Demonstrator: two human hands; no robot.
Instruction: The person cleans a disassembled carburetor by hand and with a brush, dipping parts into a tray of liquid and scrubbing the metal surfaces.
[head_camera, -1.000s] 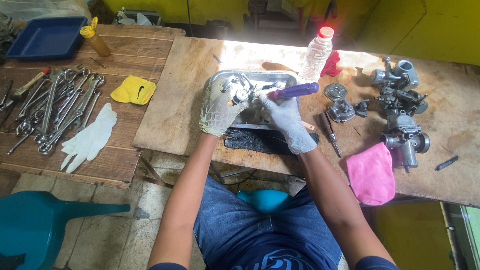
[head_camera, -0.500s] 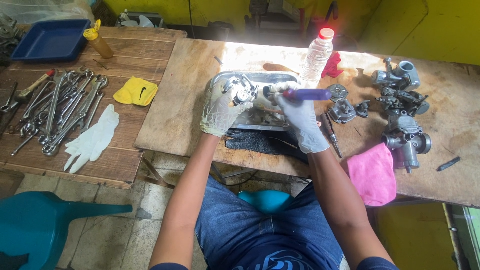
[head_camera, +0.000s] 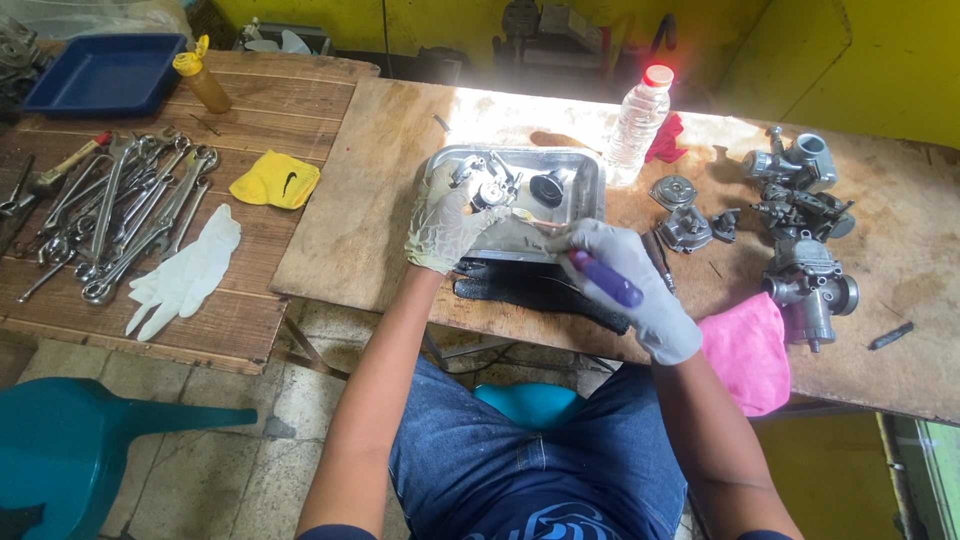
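Note:
My left hand (head_camera: 445, 225), in a whitish glove, grips a small metal carburetor part (head_camera: 487, 183) over a shiny metal tray (head_camera: 590, 170) on the wooden table. My right hand (head_camera: 630, 285), also gloved, holds a purple-handled brush (head_camera: 603, 279) by its handle, with the brush tip pointing left toward the part. A black round cap (head_camera: 549, 187) lies inside the tray. A black cloth (head_camera: 540, 292) sits at the table's near edge under my hands.
A clear plastic bottle (head_camera: 637, 124) with a red cap stands behind the tray. Carburetor bodies (head_camera: 805, 235) and a pink rag (head_camera: 748, 350) lie to the right. On the left bench are several wrenches (head_camera: 130, 215), a white glove (head_camera: 185, 272), a yellow cloth (head_camera: 275, 181), a blue tray (head_camera: 105, 73).
My right hand has swung down and toward me, turning the purple brush from pointing right above the tray to lying along my palm. The left hand keeps hold of the part.

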